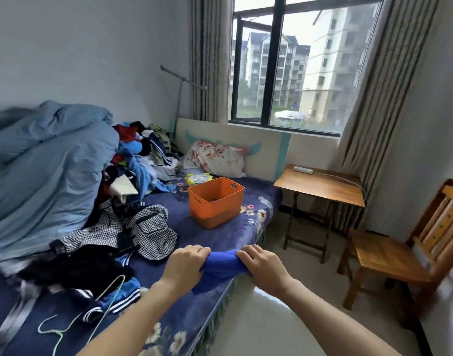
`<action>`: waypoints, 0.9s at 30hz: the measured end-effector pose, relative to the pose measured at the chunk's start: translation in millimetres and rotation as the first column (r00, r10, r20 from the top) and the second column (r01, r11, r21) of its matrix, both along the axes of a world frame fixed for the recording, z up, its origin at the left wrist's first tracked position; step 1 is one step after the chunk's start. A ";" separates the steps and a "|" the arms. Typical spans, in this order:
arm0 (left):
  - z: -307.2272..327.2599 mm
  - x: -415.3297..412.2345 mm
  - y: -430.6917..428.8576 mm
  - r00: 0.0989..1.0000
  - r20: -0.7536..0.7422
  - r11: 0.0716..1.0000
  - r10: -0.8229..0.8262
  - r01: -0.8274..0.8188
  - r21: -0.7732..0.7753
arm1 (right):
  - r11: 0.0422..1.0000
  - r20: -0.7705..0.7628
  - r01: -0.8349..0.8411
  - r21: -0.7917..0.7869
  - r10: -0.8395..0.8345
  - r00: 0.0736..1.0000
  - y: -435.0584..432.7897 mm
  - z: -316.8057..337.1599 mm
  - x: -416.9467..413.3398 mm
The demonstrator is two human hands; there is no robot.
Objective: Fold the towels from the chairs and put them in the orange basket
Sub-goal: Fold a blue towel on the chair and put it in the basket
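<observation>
Two bare forearms are extended from the bottom edge toward the near corner of the bed (184, 304). A bunched blue towel (220, 271) is gripped between the hands. The left hand (186, 265) is clenched on the towel's left end with the fingers curled over it. The right hand (263, 268) is clenched on its right end in the same way. The towel is held just above the bed's edge, and a loose part of it is draped down between the wrists.

The orange basket (216, 201) is set upright on the dark floral bedcover, beyond the hands and well apart from them. A checked garment (148, 229) is spread to the left of the hands, and a pale green hanger (104, 299) is laid near the left forearm. A mixed pile of clothes (143, 155) is heaped behind the checked garment, beside a bundled light-blue duvet (48, 163). A floral pillow (215, 158) is propped against the headboard.

A small wooden counter (320, 186) is placed beside the bed, under the window (297, 65), with a white power strip (303, 169) on it. A wooden chair (389, 255) is positioned at the right wall, its seat bare.
</observation>
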State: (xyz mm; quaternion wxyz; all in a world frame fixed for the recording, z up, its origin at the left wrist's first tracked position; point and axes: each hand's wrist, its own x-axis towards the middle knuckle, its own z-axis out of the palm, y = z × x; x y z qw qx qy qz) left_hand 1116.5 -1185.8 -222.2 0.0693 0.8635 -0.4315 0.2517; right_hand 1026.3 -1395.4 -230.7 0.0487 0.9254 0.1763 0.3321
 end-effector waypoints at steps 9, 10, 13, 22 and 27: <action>-46.5 73.0 -57.5 0.992 -0.123 1.000 -0.028 0.029 0.005 | 1.000 -0.115 0.010 -0.025 -0.012 0.993 -58.8 -27.0 66.6; -51.4 83.3 -73.7 0.992 -0.122 0.999 -0.040 0.043 0.019 | 1.000 -0.122 0.017 -0.024 -0.019 0.992 -74.9 -30.8 74.5; -57.6 113.7 -124.8 0.993 -0.106 0.996 -0.056 0.063 0.064 | 0.999 -0.133 0.034 -0.015 -0.036 0.990 -123.8 -39.1 98.4; -79.9 175.2 -266.2 0.967 -0.244 0.995 0.068 -0.049 0.085 | 0.998 -0.237 0.045 0.046 -0.033 0.971 -263.9 -55.8 178.6; -90.3 207.2 -289.0 0.927 -0.339 0.987 0.159 -0.152 0.047 | 0.998 -0.318 0.002 0.055 0.015 0.948 -296.5 -72.0 232.0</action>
